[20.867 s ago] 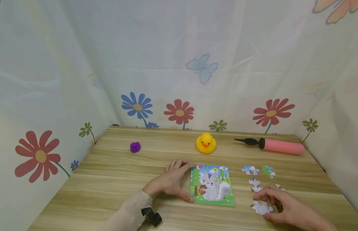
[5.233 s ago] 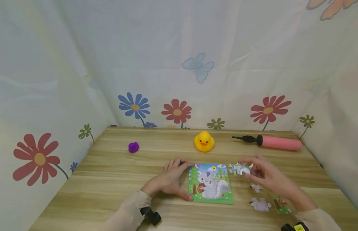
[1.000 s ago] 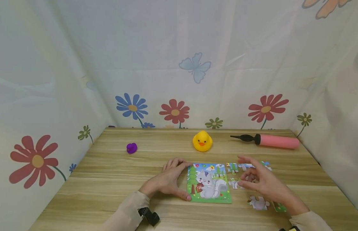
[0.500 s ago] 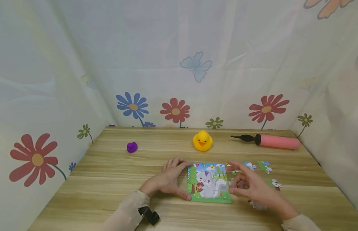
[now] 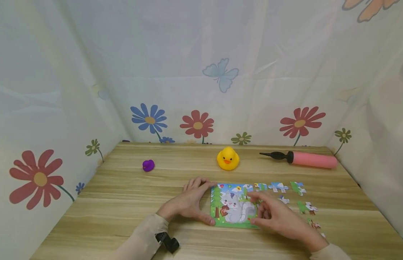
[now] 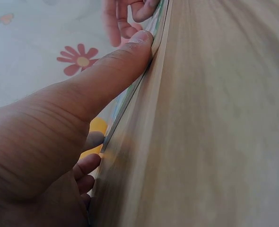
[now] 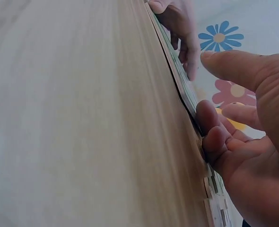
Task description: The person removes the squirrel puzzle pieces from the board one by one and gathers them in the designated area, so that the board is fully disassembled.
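Note:
A flat square squirrel puzzle (image 5: pixel 235 207) lies on the wooden table in front of me. My left hand (image 5: pixel 189 202) rests along its left side in the head view, index finger by the far corner and thumb on the near corner. In the left wrist view the thumb (image 6: pixel 125 56) touches the puzzle's edge. My right hand (image 5: pixel 276 216) hovers over the puzzle's right edge, thumb and index finger apart, with nothing visible between them. Its other fingers (image 7: pixel 213 137) bend near that edge in the right wrist view. Loose jigsaw pieces (image 5: pixel 278 187) lie to the right, some partly hidden by this hand.
A yellow rubber duck (image 5: pixel 228 159) stands behind the puzzle, and a small purple duck (image 5: pixel 148 165) sits farther left. At the back right lies a pink hand pump (image 5: pixel 313 159) with a black nozzle. Patterned curtains (image 5: pixel 220 72) enclose the table's back and sides.
My right hand has moved left and toward me, from above the loose pieces to the puzzle's right edge, uncovering pieces behind it. The left hand stays put. Since the oldest frame, pieces lie closer to the puzzle.

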